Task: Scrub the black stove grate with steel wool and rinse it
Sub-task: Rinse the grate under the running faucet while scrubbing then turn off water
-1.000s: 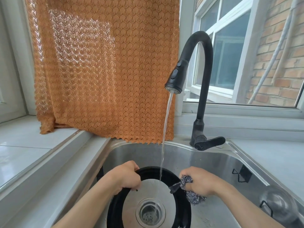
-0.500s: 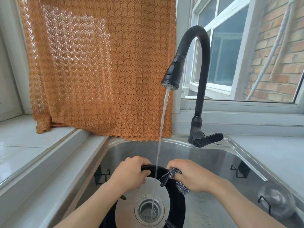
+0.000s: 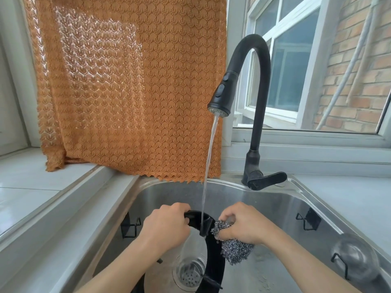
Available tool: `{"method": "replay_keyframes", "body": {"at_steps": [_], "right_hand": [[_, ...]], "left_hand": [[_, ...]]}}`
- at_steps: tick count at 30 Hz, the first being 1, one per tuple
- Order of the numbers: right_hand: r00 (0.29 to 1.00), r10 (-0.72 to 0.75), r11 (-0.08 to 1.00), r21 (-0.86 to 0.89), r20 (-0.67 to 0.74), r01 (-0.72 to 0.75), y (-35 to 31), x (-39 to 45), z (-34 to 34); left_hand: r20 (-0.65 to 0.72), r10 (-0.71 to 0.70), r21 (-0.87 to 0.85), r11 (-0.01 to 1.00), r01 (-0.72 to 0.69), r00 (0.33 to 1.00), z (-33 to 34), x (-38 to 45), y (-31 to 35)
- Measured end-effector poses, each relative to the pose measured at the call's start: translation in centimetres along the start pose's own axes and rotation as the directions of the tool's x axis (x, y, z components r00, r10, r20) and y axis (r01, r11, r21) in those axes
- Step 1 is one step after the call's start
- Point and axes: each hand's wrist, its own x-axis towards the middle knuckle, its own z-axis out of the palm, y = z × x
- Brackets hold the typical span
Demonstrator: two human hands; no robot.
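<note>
The left hand (image 3: pixel 167 227) gripped the upright grate (image 3: pixel 212 256) in the sink (image 3: pixel 275 199) at its 11 o'clock rim, while the right hand (image 3: pixel 243 226) clutched the wool (image 3: pixel 234 248) at 1 o'clock, touching it.

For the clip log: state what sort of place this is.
Most likely a home kitchen, at the sink: a steel sink under a running black faucet, set below a window with an orange curtain.

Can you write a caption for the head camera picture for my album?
Left hand holds the black stove grate under running faucet water while right hand scrubs with steel wool.
</note>
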Motion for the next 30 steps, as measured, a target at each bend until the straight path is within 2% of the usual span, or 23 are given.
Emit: {"method": "replay_keyframes", "body": {"at_steps": [6, 9, 13, 15, 19, 24, 30], "right_hand": [[0.997, 0.079, 0.994, 0.078, -0.002, -0.078, -1.3, -0.4, 0.4], [0.986, 0.169, 0.982, 0.079, 0.003, -0.169, -2.1, -0.9, 0.5], [0.983, 0.182, 0.978, 0.108, -0.026, -0.178, -2.8, -0.8, 0.7], [0.978, 0.195, 0.979, 0.069, -0.066, -0.191, -3.5, -0.7, 0.9], [0.975, 0.143, 0.974, -0.152, -0.170, -0.169, -4.8, -0.1, 1.6], [0.951, 0.065, 0.979, -0.166, -0.301, -0.119, -5.2, -0.1, 1.8], [0.960, 0.045, 0.995, -0.072, -0.277, -0.067, -5.1, -0.5, 2.5]], "left_hand": [[-0.027, 0.035, 0.058, 0.998, -0.033, 0.999, 0.0, -0.9, 1.4], [-0.049, 0.058, 0.087, 0.995, -0.054, 0.997, 0.3, -1.1, 1.7], [-0.057, 0.048, 0.119, 0.992, -0.041, 0.997, 0.6, -1.1, 1.8], [-0.050, 0.048, 0.138, 0.990, -0.041, 0.998, 0.7, -1.0, 1.9], [-0.048, 0.049, 0.149, 0.988, -0.041, 0.998, 0.8, -0.8, 1.6], [-0.048, 0.037, 0.127, 0.991, -0.031, 0.998, 0.9, -0.3, 0.9], [-0.043, -0.001, 0.115, 0.993, 0.006, 0.999, 0.8, 0.0, 0.5]]}}
